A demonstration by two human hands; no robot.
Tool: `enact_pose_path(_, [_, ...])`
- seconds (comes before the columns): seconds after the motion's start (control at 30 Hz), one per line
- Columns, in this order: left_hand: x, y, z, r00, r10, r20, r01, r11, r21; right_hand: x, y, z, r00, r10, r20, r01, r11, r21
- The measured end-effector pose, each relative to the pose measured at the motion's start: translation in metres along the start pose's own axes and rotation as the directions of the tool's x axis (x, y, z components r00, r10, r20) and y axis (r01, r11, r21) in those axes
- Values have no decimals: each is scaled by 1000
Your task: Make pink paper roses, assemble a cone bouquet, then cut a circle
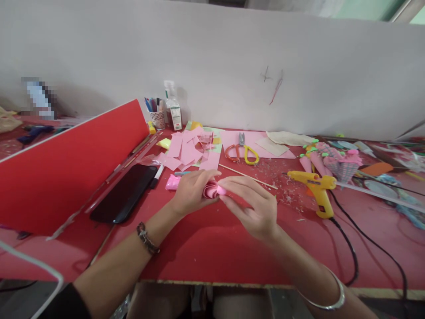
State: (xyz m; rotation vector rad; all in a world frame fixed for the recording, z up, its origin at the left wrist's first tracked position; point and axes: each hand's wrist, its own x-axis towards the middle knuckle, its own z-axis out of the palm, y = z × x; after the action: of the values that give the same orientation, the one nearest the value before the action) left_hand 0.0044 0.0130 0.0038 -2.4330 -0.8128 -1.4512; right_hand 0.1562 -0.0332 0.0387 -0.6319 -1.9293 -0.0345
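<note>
Both of my hands meet over the red table (206,252) around a small rolled pink paper piece (212,190). My left hand (191,191) cups the roll from the left, and my right hand (254,204) pinches its right end with thumb and fingers. The roll is partly hidden by my fingers. A pile of pink paper squares (189,150) lies just behind my hands, and a thin wooden stick (247,176) runs beside them.
A yellow glue gun (317,188) with a black cord stands to the right. Orange-and-yellow scissors (242,153) lie behind. A black phone (124,192) and a red divider (66,164) are at the left. A pen cup (156,113) and a bottle (172,106) stand by the wall.
</note>
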Motion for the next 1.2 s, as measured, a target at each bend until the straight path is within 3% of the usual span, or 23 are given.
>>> enact_pose_path(0.5, [-1, 0, 1, 999, -16, 44, 16, 1000, -9, -2, 1, 2, 999, 0, 43, -1, 1000, 24])
enact_pose_path(0.63, [0, 1, 1, 995, -91, 41, 95, 990, -100, -4, 4, 1, 999, 12, 33, -11, 999, -36])
enact_pose_path(0.87, [-2, 7, 3, 952, -238, 192, 298, 860, -414, -7, 10, 4, 994, 23, 107, -21, 999, -26])
enact_pose_path(1.2, [2, 10, 5, 904, -363, 225, 427, 764, -483, -6, 12, 5, 991, 106, 78, -104, 994, -25])
